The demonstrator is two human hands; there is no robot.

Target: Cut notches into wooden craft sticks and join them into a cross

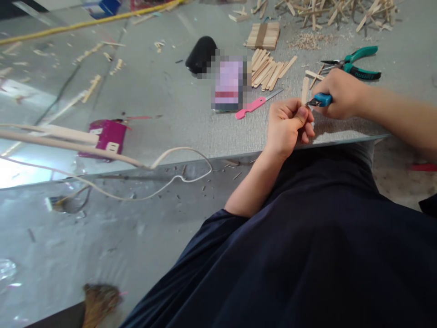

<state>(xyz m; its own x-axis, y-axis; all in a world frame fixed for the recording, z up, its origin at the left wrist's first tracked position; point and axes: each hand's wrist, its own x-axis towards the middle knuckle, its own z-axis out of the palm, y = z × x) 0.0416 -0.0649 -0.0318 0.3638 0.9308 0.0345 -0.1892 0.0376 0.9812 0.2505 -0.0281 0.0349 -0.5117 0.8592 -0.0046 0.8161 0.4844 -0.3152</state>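
My left hand (pixel 290 120) pinches a wooden craft stick (pixel 305 90) near the table's front edge, thumb against fingers. Closed around blue-handled cutters (pixel 322 99), my right hand (pixel 339 93) brings their jaws against the lower part of that stick. Whether the blades have cut into the wood I cannot tell. Just beyond my right hand lie green-and-black pliers (pixel 362 64), with a few stick pieces (pixel 314 75) beside their tips. A pink craft knife (pixel 252 107) rests to the left of my left hand, blade out.
Loose craft sticks (pixel 269 70) and a banded bundle (pixel 262 36) lie beyond the knife. A blurred-out phone-like object (pixel 228 84) and a black case (pixel 201 54) sit to their left. A magenta box (pixel 107 136) and white cable (pixel 164 157) are farther left. Stick structures (pixel 337 13) stand at the back.
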